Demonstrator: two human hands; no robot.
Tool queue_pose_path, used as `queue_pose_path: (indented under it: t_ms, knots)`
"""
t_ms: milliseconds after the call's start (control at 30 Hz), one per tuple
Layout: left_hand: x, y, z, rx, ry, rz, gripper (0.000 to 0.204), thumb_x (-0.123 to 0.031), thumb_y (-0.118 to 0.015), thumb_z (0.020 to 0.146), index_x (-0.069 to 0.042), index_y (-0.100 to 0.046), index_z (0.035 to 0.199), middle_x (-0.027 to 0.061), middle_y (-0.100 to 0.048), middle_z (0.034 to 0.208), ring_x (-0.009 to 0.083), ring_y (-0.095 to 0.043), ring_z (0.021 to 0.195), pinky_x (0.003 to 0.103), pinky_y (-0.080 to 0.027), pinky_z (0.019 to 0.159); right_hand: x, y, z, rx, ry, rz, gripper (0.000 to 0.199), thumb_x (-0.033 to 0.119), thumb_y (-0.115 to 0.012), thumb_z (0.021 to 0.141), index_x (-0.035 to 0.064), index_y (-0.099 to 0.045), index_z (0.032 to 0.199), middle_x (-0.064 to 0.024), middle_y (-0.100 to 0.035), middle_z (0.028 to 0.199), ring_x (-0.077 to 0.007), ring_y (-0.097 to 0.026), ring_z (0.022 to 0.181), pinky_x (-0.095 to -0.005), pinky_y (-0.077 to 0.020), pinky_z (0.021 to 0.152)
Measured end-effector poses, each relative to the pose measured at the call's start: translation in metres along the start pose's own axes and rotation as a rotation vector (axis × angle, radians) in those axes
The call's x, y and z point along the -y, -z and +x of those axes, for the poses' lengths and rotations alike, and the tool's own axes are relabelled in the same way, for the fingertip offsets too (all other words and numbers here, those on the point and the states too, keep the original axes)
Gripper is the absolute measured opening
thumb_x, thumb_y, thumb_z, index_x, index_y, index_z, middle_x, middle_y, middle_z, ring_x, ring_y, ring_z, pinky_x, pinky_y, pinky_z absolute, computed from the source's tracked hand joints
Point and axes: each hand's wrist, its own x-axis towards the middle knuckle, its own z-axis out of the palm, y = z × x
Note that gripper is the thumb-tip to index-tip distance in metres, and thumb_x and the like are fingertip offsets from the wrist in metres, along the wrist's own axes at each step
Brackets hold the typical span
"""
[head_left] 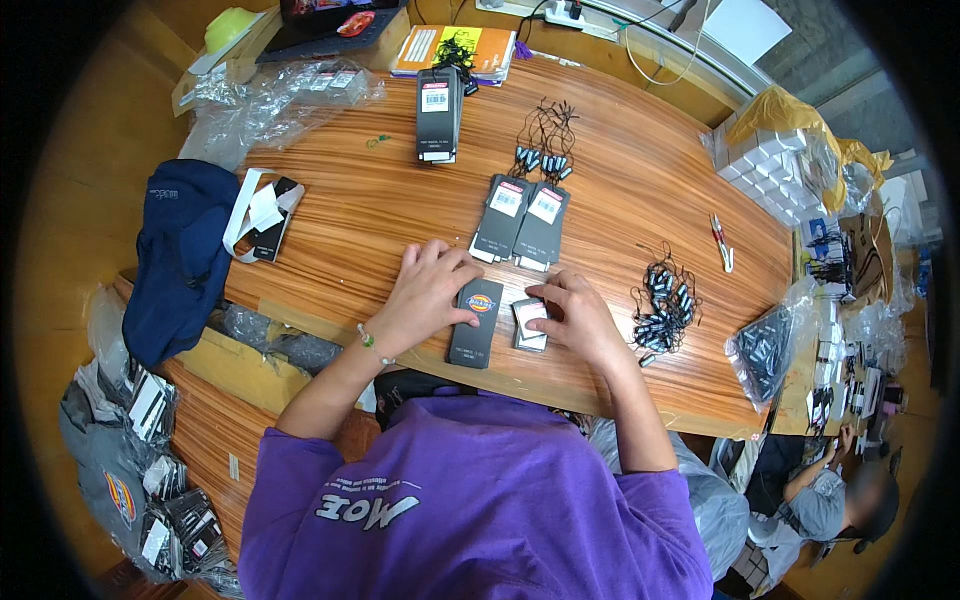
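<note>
Dark card tag (476,324) under spread left hand (427,292); right hand (578,318) pinching small tag (529,325); corded fasteners (663,305) right, tag stacks (522,219) far.

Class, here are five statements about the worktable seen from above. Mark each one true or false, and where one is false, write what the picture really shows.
1. The left hand rests on a dark rectangular tag. True.
2. The right hand is on a small stack of tags. True.
3. The navy cap sits at the table's right end. False: it lies at the left edge.
4. A heap of small black string fasteners lies right of the right hand. True.
5. The table is bare white plastic. False: it is striped brown wood.
</note>
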Motion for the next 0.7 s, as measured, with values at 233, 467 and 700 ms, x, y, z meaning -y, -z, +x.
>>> queue_pose_path:
  t_ms: [233, 467, 700]
  knots:
    - [-0.001, 0.0, -0.006, -0.068, -0.027, -0.035, 0.057, -0.032, -0.076, 0.056, -0.009, -0.057, 0.105, 0.0011, -0.052, 0.101, 0.0228, -0.041, 0.102, 0.038, -0.028, 0.09, -0.003, -0.014, -0.01, -0.116, -0.18, 0.25, 0.027, 0.011, -0.074, 0.066, 0.0023, -0.066, 0.09, -0.0089, -0.055, 0.075, -0.0189, -0.053, 0.066, -0.0301, -0.0441, 0.059]
    - [-0.005, -0.004, -0.013, 0.037, 0.329, -0.735, 0.034, -0.009, -0.072, 0.068, -0.002, -0.055, 0.098, 0.0059, -0.056, 0.076, 0.0123, -0.053, 0.065, 0.026, -0.042, 0.059, -0.008, -0.019, -0.014, -0.171, -0.254, 0.327, 0.02, 0.007, -0.071, 0.07, 0.0001, -0.067, 0.088, -0.0067, -0.054, 0.066, -0.0123, -0.049, 0.057, -0.0253, -0.0415, 0.055]
    - [-0.013, -0.014, -0.021, -0.143, 0.352, -1.227, 0.03, 0.005, -0.058, 0.079, 0.003, -0.053, 0.109, 0.0059, -0.062, 0.091, 0.0084, -0.058, 0.083, 0.02, -0.046, 0.074, -0.015, -0.023, -0.024, -0.192, -0.343, 0.706, 0.018, 0.003, -0.068, 0.074, 0.0016, -0.066, 0.092, -0.0022, -0.061, 0.07, -0.007, -0.049, 0.057, -0.0233, -0.043, 0.057]
